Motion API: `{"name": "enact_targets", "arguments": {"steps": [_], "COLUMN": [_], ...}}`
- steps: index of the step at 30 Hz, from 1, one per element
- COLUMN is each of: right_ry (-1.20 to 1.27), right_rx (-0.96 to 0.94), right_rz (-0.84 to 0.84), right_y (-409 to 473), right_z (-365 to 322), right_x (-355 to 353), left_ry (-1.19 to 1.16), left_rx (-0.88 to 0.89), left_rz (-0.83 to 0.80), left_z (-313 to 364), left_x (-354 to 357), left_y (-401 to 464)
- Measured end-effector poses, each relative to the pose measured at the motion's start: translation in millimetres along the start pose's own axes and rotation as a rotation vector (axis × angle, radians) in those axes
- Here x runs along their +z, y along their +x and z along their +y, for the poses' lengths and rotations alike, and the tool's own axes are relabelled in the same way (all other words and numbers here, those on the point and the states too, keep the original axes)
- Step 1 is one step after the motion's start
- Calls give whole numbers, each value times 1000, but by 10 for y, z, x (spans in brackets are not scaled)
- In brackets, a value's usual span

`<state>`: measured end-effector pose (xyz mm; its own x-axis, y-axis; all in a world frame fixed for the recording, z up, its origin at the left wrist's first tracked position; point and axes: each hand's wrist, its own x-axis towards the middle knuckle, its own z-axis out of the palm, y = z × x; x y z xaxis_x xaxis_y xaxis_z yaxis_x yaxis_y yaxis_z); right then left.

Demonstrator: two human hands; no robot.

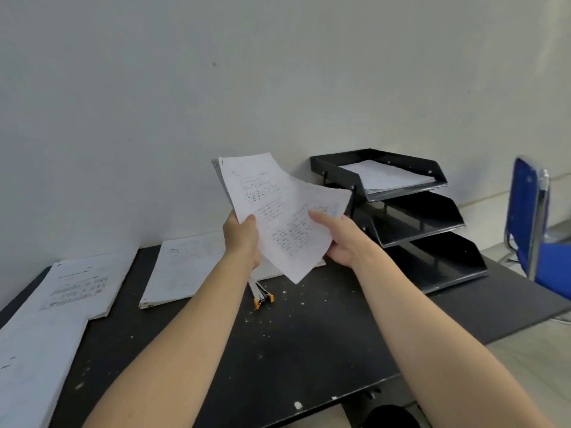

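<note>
A white stapled sheaf of printed paper sheets is being held up above the black speckled counter, gripped by the left hand and pinched by the right hand, beside the black three-tier tray.

Both bare forearms reach forward and upward, converging. The left hand pinches a white sheaf of printed paper sheets at its lower left edge, thumb in front. The right hand grips the right edge, thumb in front, fingers behind.
</note>
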<state>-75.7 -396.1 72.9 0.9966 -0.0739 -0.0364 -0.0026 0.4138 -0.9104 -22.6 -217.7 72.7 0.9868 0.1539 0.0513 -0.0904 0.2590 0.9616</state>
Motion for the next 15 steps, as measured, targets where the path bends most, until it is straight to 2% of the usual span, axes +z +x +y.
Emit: {"name": "enact_targets", "arguments": {"steps": [3, 6, 10, 15], "right_ry": [-119, -46, 178, 167], "right_rx": [29, 46, 65, 42], "right_rz": [289, 452, 452, 391], "right_y": [-49, -135, -386, -560], "right_z": [-88, -150, -258, -322], "right_x": [-167, -416, -664, -803], "left_ry": [-69, -106, -142, -166], "left_rx": [-44, -98, -147, -181], "left_rz": [-48, -65, -80, -99], "left_z": [-115, -188, -232, -288], "left_x": [320, 573, 809, 985], "left_y": [-176, -332, -501, -671]}}
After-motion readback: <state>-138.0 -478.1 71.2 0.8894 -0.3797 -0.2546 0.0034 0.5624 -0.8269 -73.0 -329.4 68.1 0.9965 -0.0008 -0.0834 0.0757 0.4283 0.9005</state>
